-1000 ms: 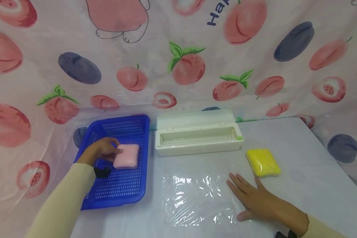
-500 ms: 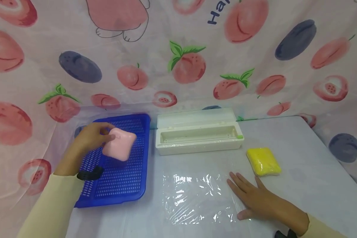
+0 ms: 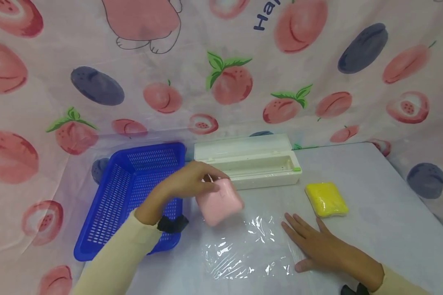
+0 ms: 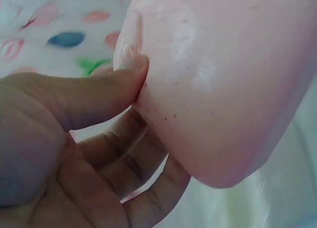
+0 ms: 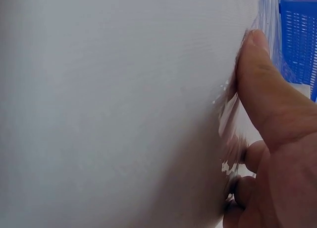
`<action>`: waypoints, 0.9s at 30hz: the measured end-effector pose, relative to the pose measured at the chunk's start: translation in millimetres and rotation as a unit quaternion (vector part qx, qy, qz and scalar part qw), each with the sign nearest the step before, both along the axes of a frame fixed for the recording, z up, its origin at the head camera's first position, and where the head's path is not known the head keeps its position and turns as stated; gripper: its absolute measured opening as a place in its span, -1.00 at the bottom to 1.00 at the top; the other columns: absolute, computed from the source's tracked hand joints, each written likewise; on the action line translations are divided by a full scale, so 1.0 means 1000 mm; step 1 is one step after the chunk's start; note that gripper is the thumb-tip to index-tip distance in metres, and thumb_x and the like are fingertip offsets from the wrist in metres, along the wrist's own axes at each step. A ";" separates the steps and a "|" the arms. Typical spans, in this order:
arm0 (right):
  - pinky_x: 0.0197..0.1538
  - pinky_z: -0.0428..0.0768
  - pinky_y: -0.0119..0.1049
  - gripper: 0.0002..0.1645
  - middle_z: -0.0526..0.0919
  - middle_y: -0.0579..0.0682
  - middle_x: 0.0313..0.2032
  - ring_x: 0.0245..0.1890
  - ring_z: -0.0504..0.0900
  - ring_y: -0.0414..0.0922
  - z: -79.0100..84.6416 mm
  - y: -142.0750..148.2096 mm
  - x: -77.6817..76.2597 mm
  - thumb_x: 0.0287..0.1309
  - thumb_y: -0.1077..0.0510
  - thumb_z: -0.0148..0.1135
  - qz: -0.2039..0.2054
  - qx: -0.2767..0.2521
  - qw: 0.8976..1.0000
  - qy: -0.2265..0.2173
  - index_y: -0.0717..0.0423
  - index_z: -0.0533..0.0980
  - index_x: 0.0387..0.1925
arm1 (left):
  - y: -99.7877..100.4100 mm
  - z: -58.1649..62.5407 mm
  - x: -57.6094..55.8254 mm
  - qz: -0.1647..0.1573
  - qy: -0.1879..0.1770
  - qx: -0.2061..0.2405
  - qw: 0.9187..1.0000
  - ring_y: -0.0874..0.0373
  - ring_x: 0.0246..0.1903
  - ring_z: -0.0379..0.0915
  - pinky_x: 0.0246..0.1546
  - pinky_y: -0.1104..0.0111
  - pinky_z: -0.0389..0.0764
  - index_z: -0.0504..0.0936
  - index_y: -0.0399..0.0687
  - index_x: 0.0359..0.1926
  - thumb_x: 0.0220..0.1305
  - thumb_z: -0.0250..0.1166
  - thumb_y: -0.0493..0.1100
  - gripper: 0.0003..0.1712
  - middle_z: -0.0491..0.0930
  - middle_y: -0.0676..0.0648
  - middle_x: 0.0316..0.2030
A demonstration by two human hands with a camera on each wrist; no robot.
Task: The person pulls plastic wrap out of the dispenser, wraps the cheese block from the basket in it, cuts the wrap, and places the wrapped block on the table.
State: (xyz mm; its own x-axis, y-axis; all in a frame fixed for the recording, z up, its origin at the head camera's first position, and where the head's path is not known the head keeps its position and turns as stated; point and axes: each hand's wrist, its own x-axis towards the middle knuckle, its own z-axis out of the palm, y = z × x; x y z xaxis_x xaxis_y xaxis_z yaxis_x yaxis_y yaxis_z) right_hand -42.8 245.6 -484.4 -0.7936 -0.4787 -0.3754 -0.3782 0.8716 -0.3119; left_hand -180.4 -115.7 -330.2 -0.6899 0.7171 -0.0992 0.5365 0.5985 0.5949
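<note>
A pink, smooth, pillow-shaped block (image 3: 221, 203) hangs in my left hand (image 3: 192, 180), above the left part of a clear plastic film sheet (image 3: 251, 254). In the left wrist view, the thumb (image 4: 111, 91) presses one face of the pink block (image 4: 223, 79) near its edge, with the fingers behind. My right hand (image 3: 317, 246) lies spread flat on the film's right edge. In the right wrist view, the thumb (image 5: 262, 79) touches the film's rim. Beyond that hand lies a yellow block of similar shape, wrapped in shiny film (image 3: 326, 199).
A blue perforated plastic basket (image 3: 82, 246) stands on the left, partly behind the left arm. At the back is a long white box (image 3: 266, 182) with its lid raised. A white cloth covers the table (image 3: 384, 229); fruit-print fabric (image 3: 232, 37) hangs behind.
My left hand has lifted the pink block out of the blue basket and carried it right, over the film. The basket has turned slightly. My right hand has stayed in place.
</note>
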 end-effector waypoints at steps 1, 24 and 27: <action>0.36 -0.15 0.61 0.43 -0.07 0.05 0.64 0.62 -0.05 0.18 0.000 0.000 0.000 -0.16 -0.60 0.34 -0.002 0.000 1.000 0.000 -0.06 0.04 0.62 | 0.011 -0.006 0.000 -0.015 -0.008 -0.001 1.000 0.15 -0.17 0.65 -0.20 0.40 0.65 0.74 0.09 0.14 0.35 0.35 -0.20 -0.64 0.75 0.02 -0.11; 0.36 -0.12 0.62 0.42 -0.04 0.05 0.64 0.62 -0.05 0.18 -0.001 -0.001 0.000 -0.18 -0.62 0.33 -0.001 0.005 1.000 -0.001 -0.08 0.06 0.61 | 0.115 -0.099 0.008 -0.120 -0.039 -0.124 0.984 0.33 -0.19 0.54 -0.18 0.55 0.52 0.73 0.20 0.15 0.35 0.34 -0.21 -0.61 0.75 0.06 -0.08; 0.35 -0.12 0.63 0.42 -0.03 0.06 0.63 0.62 -0.04 0.18 -0.001 -0.001 -0.001 -0.18 -0.61 0.34 -0.001 0.003 1.000 -0.002 -0.07 0.07 0.61 | 0.118 -0.103 0.010 -0.108 -0.032 -0.135 0.984 0.32 -0.14 0.56 -0.12 0.54 0.53 0.72 0.22 0.17 0.36 0.33 -0.19 -0.60 0.75 0.06 -0.04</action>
